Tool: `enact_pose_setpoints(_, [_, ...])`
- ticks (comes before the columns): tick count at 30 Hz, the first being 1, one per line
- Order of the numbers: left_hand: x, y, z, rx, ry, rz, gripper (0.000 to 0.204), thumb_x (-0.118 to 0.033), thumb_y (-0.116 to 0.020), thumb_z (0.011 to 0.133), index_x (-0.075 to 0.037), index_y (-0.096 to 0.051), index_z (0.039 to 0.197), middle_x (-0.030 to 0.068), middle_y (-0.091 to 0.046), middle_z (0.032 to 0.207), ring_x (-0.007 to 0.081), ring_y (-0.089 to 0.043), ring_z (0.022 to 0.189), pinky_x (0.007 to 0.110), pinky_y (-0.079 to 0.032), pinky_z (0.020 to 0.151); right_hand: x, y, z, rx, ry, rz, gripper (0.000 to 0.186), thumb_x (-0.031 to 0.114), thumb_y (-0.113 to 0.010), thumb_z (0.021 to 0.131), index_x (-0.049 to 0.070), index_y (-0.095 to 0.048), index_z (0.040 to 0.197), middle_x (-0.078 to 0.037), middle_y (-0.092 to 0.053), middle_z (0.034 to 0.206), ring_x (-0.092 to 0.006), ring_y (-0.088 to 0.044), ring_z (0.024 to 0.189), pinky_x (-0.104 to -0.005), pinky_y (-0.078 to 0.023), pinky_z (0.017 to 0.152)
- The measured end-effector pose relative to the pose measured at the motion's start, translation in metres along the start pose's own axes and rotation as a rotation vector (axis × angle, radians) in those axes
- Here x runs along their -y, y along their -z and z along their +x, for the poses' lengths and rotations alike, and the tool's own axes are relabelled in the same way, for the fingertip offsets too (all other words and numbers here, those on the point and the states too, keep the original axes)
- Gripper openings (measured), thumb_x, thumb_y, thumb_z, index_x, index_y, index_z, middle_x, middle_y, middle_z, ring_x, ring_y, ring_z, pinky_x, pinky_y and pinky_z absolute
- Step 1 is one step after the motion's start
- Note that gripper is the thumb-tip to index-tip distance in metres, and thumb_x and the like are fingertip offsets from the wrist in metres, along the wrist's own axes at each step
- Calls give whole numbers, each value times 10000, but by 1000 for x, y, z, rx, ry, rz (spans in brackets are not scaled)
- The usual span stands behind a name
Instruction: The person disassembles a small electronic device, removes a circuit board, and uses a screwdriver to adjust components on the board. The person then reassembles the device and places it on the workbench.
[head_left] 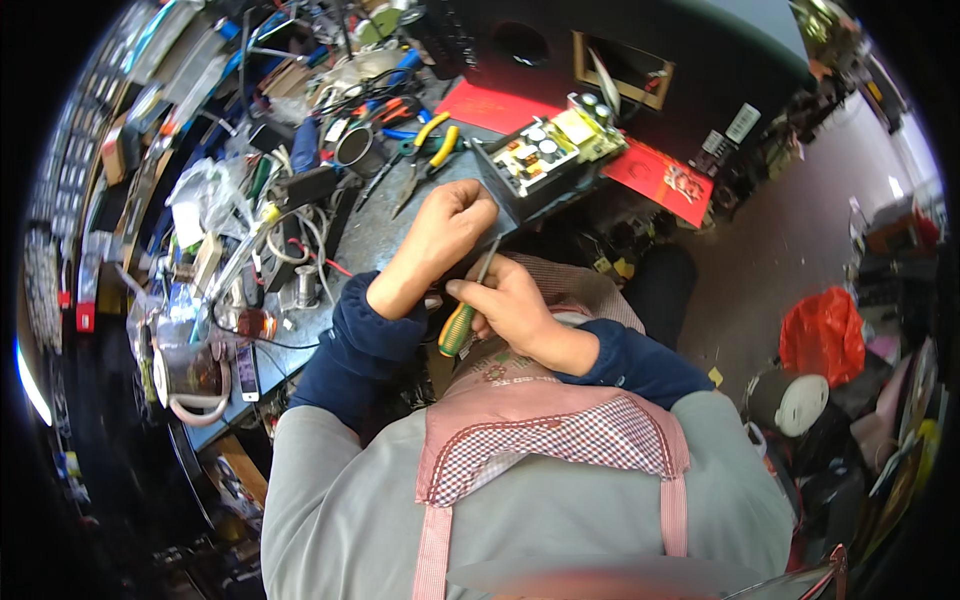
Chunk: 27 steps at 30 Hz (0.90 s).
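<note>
Pink apron (520, 400) nearest, then my right hand (512, 302) closed round a green-handled screwdriver (458, 330), tip near the black bracket (498, 192); my left hand (452, 228) curls, contents hidden. Beyond, the circuit board (545, 152) sits already uncovered; how much remains, I can't tell.
</note>
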<state>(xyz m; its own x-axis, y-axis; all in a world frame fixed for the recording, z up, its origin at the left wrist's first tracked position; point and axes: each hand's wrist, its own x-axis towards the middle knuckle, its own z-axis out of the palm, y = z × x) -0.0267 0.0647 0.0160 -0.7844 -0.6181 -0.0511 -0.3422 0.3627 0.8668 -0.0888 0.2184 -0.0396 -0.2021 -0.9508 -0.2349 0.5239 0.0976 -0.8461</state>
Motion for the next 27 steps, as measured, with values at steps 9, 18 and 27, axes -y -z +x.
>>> enact_pose_setpoints(9, [11,139,41,-580,215,824,379,-367,-728,943,1,-813,975,249,-768,902,434,-758,894,494,-585,817,34,-18,29,109,201,-335,502,284,-744,1039,-31,-539,1372,-45,-647,746,-131,-603,561,-301,-460,459])
enact_pose_setpoints(18, [-48,52,-5,-320,-278,168,859,-266,-959,768,-35,-573,1500,220,-672,1287,336,-673,1217,445,-553,1016,30,-27,86,45,-29,26,482,91,-686,1008,-53,-464,1410,-175,-687,1152,-210,-727,872,-338,-627,738])
enact_pose_setpoints(27, [-25,-4,30,-253,-349,113,747,-128,-892,682,3,-635,1370,128,-703,1144,286,-707,1120,411,-568,995,13,41,7,-130,268,-160,124,12,-670,1028,-28,-687,1144,-54,-744,936,-134,-725,824,-282,-607,755])
